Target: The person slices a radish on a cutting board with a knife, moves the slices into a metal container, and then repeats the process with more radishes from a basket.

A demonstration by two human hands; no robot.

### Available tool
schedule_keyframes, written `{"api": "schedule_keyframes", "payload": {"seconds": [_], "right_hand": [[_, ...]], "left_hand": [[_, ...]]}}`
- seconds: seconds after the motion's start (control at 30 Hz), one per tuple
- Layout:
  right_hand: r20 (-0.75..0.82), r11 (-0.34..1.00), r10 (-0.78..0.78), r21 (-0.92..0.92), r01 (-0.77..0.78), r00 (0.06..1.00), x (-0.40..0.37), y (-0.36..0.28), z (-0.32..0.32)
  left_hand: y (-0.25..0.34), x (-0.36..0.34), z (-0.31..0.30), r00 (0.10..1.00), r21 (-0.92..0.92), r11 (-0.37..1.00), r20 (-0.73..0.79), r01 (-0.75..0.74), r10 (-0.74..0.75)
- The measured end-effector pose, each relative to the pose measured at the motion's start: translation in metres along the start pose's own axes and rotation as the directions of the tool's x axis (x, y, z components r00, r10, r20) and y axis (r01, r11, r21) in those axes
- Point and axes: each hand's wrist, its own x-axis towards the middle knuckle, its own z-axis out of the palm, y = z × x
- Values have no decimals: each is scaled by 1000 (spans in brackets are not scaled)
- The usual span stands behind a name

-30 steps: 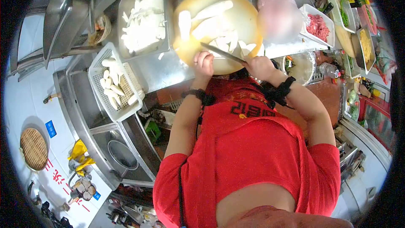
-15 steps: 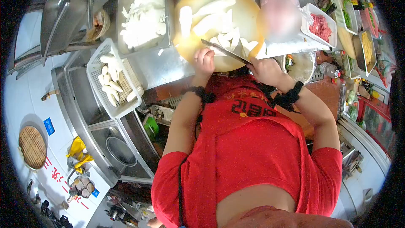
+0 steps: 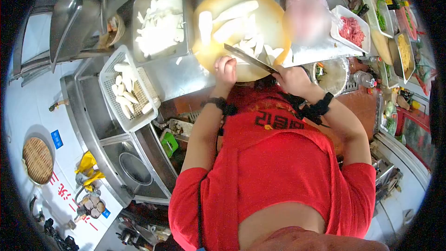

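Right hand, centre right: your fingers are clamped around the handle of a knife. The blade slants from that fist up and left, tip just above your other hand. Left hand, upper centre: fingers curled in at the lower edge of the board; cannot tell whether they grip a piece. Black bands on both your wrists.

Under the blade, top centre: round yellowish board. On it, just beyond the knife, lie cut white pieces; farther up, uncut white lengths, one of them lying slanted. Glare washes out their detail.

Left of the board, upper left: metal tray heaped with white slices. Below it, a white perforated basket with pale tapered pieces inside.

Right of the board, upper right: a pinkish blurred bundle, then a white container of red chopped meat.

Outermost: metal sink at lower left, round woven tray at far left.
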Motion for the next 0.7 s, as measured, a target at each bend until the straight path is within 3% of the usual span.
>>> {"api": "schedule_keyframes", "payload": {"seconds": [0.23,0.4,0.57,0.7], "right_hand": [[11,998,-48,-44,48,999,-4,-3,-11],[41,999,-36,-39,37,999,3,-7,-7],[58,1000,20,-11,-20,998,27,-6,45],[75,999,31,-45,-27,997,31,-12,30]], "left_hand": [[-2,0,5,997,37,999,-62,-36,38],[-1,1,0,1000,17,999,0,-31,31],[-2,-3,4,998,36,998,-19,-53,54],[4,5,-2,1000,23,1000,22,-15,14]]}}
